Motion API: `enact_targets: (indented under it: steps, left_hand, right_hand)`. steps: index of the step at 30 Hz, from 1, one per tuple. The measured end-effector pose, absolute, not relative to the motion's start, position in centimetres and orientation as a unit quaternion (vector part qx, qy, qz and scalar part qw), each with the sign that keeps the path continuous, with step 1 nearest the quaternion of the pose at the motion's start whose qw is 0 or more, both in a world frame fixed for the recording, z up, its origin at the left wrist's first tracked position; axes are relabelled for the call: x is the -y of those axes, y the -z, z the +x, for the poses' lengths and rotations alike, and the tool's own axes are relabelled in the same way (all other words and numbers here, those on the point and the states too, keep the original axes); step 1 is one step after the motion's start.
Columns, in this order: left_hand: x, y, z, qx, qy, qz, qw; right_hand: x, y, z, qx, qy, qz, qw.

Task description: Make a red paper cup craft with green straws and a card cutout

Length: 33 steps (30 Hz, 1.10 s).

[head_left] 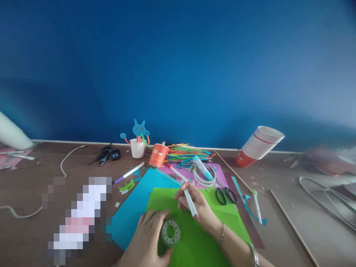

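Observation:
My left hand (148, 237) lies over green paper (200, 250), its fingers and thumb curved around a roll of clear tape (171, 243). My right hand (203, 209) grips a white marker (190, 203) like a pen, above the same paper; the end facing me is pinkish. Blue paper (130, 215) sticks out from under the green sheet on the left. Beyond my right hand are black-handled scissors (221, 197) and a glue stick (203, 168) resting on a white ring-shaped roll (196, 180).
At the back stand a white cup (138, 149) with a blue paper figure (138, 129) and a tilted orange cup (158, 155). Pipe cleaners (189, 152) lie beside them. Stacked paper cups (258, 144) lean at the right, near a wooden stick (294, 228). Keys (103, 157) lie left.

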<state>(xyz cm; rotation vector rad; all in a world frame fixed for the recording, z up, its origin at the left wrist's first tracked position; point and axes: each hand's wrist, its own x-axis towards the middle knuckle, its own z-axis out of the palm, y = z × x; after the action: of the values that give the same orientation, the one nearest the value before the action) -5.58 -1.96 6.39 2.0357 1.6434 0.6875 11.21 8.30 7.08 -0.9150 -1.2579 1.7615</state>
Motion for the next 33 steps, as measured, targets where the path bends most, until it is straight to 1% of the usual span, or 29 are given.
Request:
enact_targets:
  steps: [3,8,10,15,19,27,30,33]
  left_hand:
    - [2.0,-6.4,-5.6,-0.582,-0.254,0.752,0.177]
    - [2.3,-6.8,-5.7,-0.556,-0.269,0.784,0.056]
    - [2.3,-6.9,-5.8,-0.559,-0.27,0.784,0.026]
    - [2.1,-7.0,-5.8,-0.582,-0.238,0.776,0.05]
    - [2.0,-7.1,-5.7,-0.575,-0.247,0.777,0.062]
    - [1.8,-7.5,-5.5,-0.566,-0.263,0.78,0.051]
    - [1.8,-7.8,-5.7,-0.565,-0.266,0.781,0.011]
    - [2.6,-8.0,-5.4,-0.526,-0.248,0.811,-0.062]
  right_hand:
    - [-8.5,-6.8,11.3,0.493,-0.697,-0.354,0.382]
    - [-8.8,-6.8,11.4,0.48,-0.712,-0.347,0.378]
    - [-8.8,-6.8,11.4,0.474,-0.716,-0.346,0.379]
    - [-8.9,-6.8,11.6,0.472,-0.721,-0.342,0.375]
    - [-8.9,-6.6,11.7,0.474,-0.721,-0.336,0.377]
    - [-8.8,-7.0,11.8,0.463,-0.734,-0.328,0.374]
    - [-8.8,-7.0,11.8,0.461,-0.735,-0.327,0.375]
    - [-8.9,-6.8,11.8,0.456,-0.739,-0.322,0.377]
